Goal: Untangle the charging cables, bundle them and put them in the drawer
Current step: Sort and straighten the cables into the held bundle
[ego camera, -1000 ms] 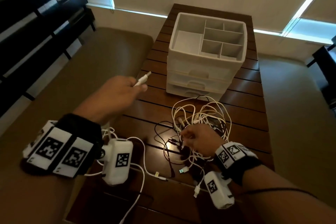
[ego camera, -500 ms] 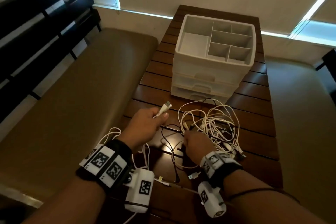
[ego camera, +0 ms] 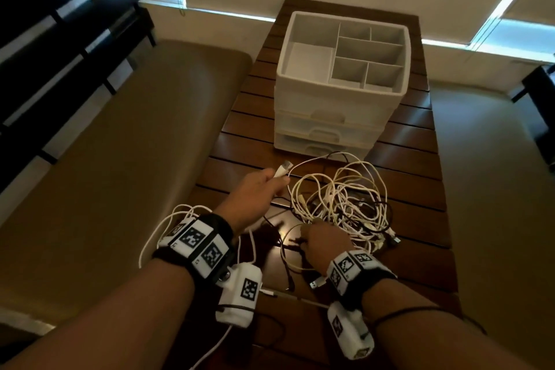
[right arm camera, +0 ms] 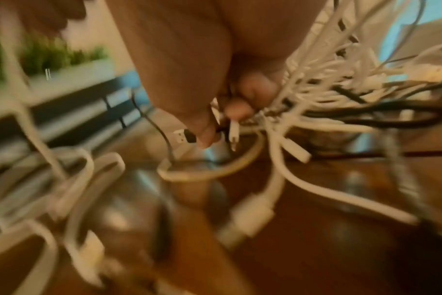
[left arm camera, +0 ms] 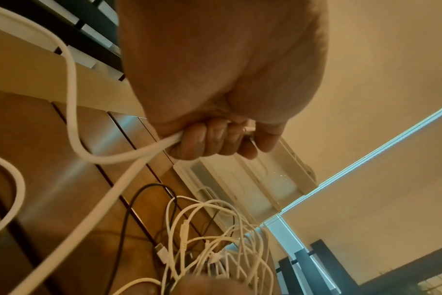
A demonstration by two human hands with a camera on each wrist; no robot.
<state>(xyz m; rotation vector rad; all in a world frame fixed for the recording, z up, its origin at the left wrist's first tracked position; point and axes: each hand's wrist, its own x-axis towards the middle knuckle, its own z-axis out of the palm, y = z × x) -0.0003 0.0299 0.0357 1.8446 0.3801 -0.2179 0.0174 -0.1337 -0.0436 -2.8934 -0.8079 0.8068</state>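
Note:
A tangle of white and black charging cables (ego camera: 345, 204) lies on the slatted wooden table (ego camera: 414, 165), in front of a white drawer unit (ego camera: 330, 117) whose drawers are closed. My left hand (ego camera: 255, 192) grips a thick white cable (left arm camera: 109, 197) in its fist, and the plug end (ego camera: 283, 167) sticks out past the thumb. The rest of that cable loops back by my left wrist (ego camera: 162, 225). My right hand (ego camera: 321, 240) sits at the near edge of the tangle, fingers curled on several cable ends (right arm camera: 230, 129). The right wrist view is blurred.
The unit's top is an open tray with several compartments (ego camera: 348, 54). A brown padded bench (ego camera: 120, 159) runs along the table's left side. Loose plugs (ego camera: 318, 282) lie on the table near my right wrist. A dark chair (ego camera: 540, 117) stands at the far right.
My left hand has come back from the far left toward the tangle, bringing the white plug with it. My right hand has stayed on the near side of the tangle.

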